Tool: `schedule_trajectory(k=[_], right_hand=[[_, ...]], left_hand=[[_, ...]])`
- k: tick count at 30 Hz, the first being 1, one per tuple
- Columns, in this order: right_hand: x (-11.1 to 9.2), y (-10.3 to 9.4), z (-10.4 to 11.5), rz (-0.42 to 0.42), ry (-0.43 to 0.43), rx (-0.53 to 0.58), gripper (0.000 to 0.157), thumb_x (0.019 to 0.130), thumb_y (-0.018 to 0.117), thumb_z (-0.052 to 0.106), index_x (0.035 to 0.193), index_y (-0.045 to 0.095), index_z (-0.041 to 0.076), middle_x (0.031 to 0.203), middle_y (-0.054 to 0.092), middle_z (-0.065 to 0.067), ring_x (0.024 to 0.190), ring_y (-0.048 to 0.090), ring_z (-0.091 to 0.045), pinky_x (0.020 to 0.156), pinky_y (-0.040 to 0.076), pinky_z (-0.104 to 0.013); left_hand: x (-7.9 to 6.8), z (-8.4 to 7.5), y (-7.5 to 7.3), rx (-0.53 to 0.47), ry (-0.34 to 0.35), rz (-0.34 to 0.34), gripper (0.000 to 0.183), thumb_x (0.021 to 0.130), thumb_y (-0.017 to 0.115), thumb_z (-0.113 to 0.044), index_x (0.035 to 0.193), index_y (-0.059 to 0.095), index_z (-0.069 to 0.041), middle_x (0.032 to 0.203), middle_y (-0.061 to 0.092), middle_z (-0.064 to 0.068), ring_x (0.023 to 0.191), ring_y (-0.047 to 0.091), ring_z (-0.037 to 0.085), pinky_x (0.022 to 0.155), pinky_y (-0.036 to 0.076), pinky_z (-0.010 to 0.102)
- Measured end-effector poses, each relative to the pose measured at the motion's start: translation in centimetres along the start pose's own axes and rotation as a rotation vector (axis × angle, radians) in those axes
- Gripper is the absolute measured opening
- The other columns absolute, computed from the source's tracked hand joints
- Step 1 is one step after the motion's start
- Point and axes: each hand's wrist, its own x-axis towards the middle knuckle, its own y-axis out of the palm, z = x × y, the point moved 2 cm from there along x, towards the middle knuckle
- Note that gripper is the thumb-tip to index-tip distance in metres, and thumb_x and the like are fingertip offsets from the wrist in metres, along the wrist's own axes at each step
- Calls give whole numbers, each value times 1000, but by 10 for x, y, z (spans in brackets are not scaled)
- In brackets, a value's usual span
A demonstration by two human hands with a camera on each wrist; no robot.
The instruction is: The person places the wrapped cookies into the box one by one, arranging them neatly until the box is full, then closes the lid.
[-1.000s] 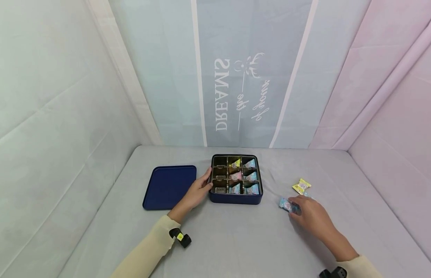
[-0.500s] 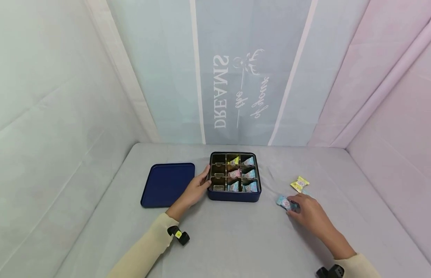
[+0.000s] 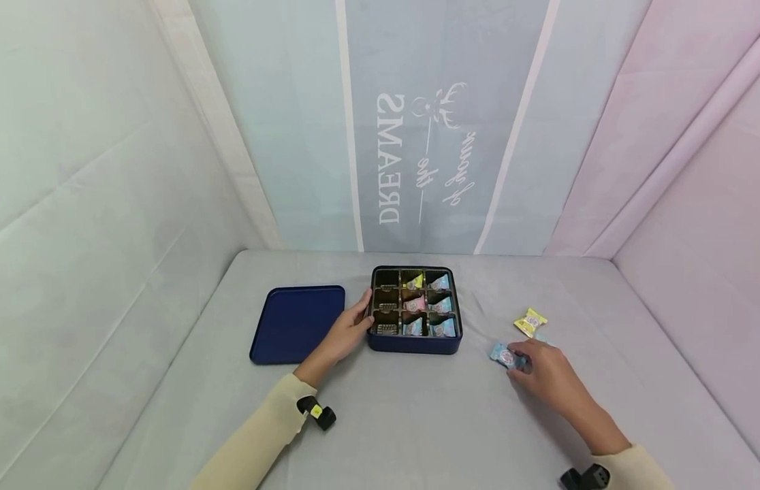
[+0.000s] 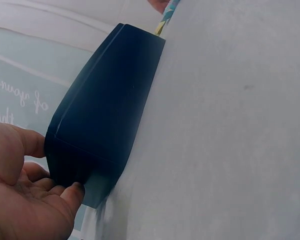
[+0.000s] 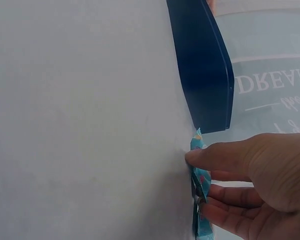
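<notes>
My left hand (image 3: 342,335) holds the left side of a dark blue tin box (image 3: 415,345), its thumb and fingers against the wall and rim, as the left wrist view shows. Inside the box is a divided tray. Wrapped candies sit in its middle and right columns: a yellow one (image 3: 415,282), a pink one (image 3: 414,304) and several blue ones (image 3: 443,328). To the right, my right hand (image 3: 550,376) pinches a blue-wrapped candy (image 3: 504,356) at the tabletop. In the right wrist view, the thumb presses this candy (image 5: 200,175) from one side and fingertips touch the other.
A yellow-wrapped candy (image 3: 530,322) lies beyond my right hand, beside another blue candy (image 3: 542,338) partly hidden by the fingers. Left of the box lies a flat dark blue lid (image 3: 297,323). Fabric walls surround the grey-covered table (image 3: 410,422) at the back and sides.
The head view has shifted slightly. Both hands, the box and the candies keep nearly the same places, and the right hand stays on the blue candy.
</notes>
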Motion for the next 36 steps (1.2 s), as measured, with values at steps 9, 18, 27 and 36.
schedule_trajectory(k=[9,18,27,36], right_hand=[[2,-2,-1,21,-26,23,42,69,90,0,108,75,-5,102,74,-15,94,69,-33,78,56,-51],[6,-3,0,40,-62,3,39,69,89,0,105,76,-6,103,73,-17,98,69,-36,81,57,-52],[12,-11,7,18,-120,9,39,72,88,-1,109,75,-7,110,72,-21,107,65,-42,89,54,-57],[18,-19,15,-8,-150,3,39,74,87,0,110,75,-5,110,72,-20,106,66,-41,89,54,-57]], left_hand=[[-3,-6,0,15,-14,1,63,108,45,-4,160,9,-4,167,3,10,154,6,28,122,20,46],[-3,-8,-1,5,-5,2,63,108,44,-3,160,8,-2,167,3,11,154,6,29,122,19,48],[3,6,1,9,-27,3,63,109,43,-4,160,7,-2,167,1,10,154,4,28,123,19,47],[10,30,2,7,-4,-40,64,109,47,-8,162,11,-7,169,6,9,155,8,22,123,20,46]])
